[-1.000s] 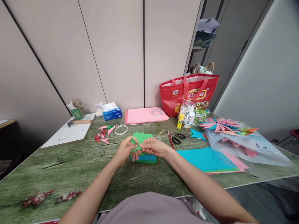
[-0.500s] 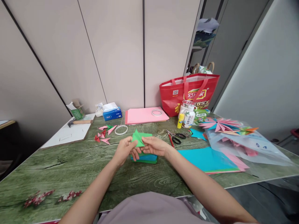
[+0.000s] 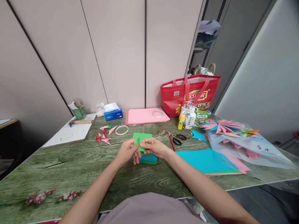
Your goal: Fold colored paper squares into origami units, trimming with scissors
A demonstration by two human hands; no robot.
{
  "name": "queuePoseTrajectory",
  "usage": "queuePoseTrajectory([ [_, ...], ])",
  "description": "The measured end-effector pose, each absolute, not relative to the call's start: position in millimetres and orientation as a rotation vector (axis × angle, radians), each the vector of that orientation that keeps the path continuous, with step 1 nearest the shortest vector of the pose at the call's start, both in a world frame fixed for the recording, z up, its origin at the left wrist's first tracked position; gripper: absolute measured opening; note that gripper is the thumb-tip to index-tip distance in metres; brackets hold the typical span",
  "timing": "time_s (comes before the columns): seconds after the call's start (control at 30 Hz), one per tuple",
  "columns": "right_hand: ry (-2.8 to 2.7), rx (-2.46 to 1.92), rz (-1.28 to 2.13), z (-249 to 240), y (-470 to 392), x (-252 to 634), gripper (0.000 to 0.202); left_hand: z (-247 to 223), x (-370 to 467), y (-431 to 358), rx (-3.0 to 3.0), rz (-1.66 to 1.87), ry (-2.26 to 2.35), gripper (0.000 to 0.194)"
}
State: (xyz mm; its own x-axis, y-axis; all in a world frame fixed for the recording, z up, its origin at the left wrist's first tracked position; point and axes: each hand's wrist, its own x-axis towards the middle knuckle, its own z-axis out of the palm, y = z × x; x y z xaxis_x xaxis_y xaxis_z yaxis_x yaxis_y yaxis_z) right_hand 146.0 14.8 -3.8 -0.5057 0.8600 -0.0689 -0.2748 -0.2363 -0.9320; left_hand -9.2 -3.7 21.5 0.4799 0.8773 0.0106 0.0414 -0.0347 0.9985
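Between both hands is a small folded piece of green paper [image 3: 140, 147], raised over the table. My left hand [image 3: 127, 151] pinches its left side, fingers curled beneath. My right hand [image 3: 156, 147] grips the opposite side between thumb and fingers. Directly under and behind the hands lies a stack of green and blue paper [image 3: 149, 158], partly hidden by them. Several folded pink, red and green paper pieces [image 3: 104, 134] lie to the left, beside a roll of white tape [image 3: 121, 130].
Scissors [image 3: 177, 140] and a red pen [image 3: 172, 143] lie right of the hands. Blue sheets [image 3: 205, 160] cover the right side. Behind are pink paper [image 3: 140, 116], a tissue box [image 3: 113, 114], a glue stick [image 3: 180, 122] and a red bag [image 3: 171, 98]. A hammer [image 3: 81, 121] rests on a white board [image 3: 67, 133].
The green paper's upright point has been folded in and the piece looks narrower. Both hands are slightly closer together. The view has shifted a little.
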Motion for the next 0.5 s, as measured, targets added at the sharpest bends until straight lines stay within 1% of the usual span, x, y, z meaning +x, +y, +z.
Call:
queuePoseTrajectory([
  [0.17, -1.393, -0.715, 1.697, -1.3, 14.5, 144.5, 0.036, 17.8, -8.9, 0.4, 1.417, 0.846, 0.787, 0.023],
  [0.3, -1.477, -0.819, 1.472, -0.1, 14.2, 142.3, 0.032, 14.5, -9.7, 3.2, 1.412, 0.824, 0.856, 0.026],
  [0.4, -1.533, -0.896, 1.347, 0.2, 13.4, 139.6, 0.029, 14.8, -10.6, 2.9, 1.388, 0.774, 0.819, 0.028],
  [0.5, -1.597, -0.939, 1.273, 0.7, 12.6, 138.4, 0.032, 17.7, -11.0, 0.9, 1.363, 0.78, 0.752, 0.027],
])
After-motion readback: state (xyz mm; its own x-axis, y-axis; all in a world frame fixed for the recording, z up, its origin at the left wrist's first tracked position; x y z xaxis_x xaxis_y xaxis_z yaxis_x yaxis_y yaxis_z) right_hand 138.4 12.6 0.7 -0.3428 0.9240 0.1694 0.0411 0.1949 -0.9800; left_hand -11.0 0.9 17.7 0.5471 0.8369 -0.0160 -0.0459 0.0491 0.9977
